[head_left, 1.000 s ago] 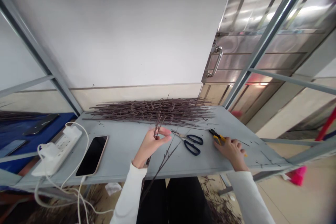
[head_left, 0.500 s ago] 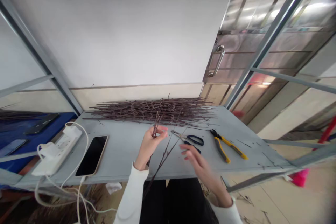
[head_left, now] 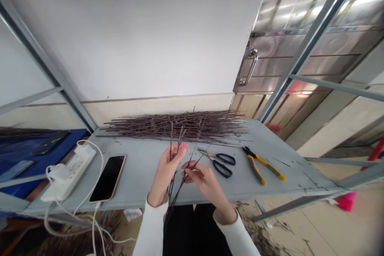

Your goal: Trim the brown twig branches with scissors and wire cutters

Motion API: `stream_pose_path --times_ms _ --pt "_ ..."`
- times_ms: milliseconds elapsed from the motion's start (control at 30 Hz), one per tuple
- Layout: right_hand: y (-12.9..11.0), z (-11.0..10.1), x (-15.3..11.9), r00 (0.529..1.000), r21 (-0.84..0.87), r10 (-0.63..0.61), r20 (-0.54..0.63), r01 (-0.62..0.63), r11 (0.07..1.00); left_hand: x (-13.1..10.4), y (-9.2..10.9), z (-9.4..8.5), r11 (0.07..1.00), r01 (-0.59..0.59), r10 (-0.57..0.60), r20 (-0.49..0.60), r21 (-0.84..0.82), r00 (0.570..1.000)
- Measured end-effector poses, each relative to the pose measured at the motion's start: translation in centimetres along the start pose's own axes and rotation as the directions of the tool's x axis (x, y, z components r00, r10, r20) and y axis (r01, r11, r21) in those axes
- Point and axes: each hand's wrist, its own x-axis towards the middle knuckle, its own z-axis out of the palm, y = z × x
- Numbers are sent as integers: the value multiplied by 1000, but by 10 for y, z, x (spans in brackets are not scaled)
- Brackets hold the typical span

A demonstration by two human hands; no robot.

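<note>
My left hand [head_left: 170, 164] is closed round a few thin dark twigs [head_left: 172, 138], whose upper ends stick up past the fingers. Close beside it on the right, my right hand [head_left: 199, 176] pinches a slender forked twig [head_left: 181, 184] that slants down toward my lap. The lower ends of both lots of twigs cross over my dark trousers. Behind the hands, a long pile of brown twigs [head_left: 180, 126] lies along the back of the grey table [head_left: 138, 176]. Just right of my right hand lie dark-blue-handled scissors [head_left: 222, 164].
Yellow-and-grey cutting pliers [head_left: 261, 164] lie right of the scissors. On the left are a phone [head_left: 108, 178] on a charging cable and a white power strip [head_left: 70, 174]. Metal frame posts [head_left: 312, 44] rise at both sides. Twig scraps litter the floor.
My right hand has moved left, from beside the scissors to the forked twig, and its fingers have closed on it. My left hand still grips its twigs, slightly shifted.
</note>
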Motion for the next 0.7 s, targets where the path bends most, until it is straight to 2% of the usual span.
stream_pose_path --times_ms 67,267,400,567,700 --pt "-8 2 5 1000 35 -24 -17 25 999 -2 5 -3 999 -31 32 -34 17 999" --pt "-32 7 22 996 56 -90 -1 90 994 0 20 -9 987 -110 109 16 119 994" --pt "-37 6 29 996 57 -85 -4 85 995 7 25 -8 991 -105 106 -1 87 994" --pt "-29 -1 32 998 97 -33 -57 39 994 14 17 -3 997 -66 66 5 36 998" --pt "-22 -6 34 1000 107 7 -26 -4 994 21 4 4 1000 -18 18 27 6 999"
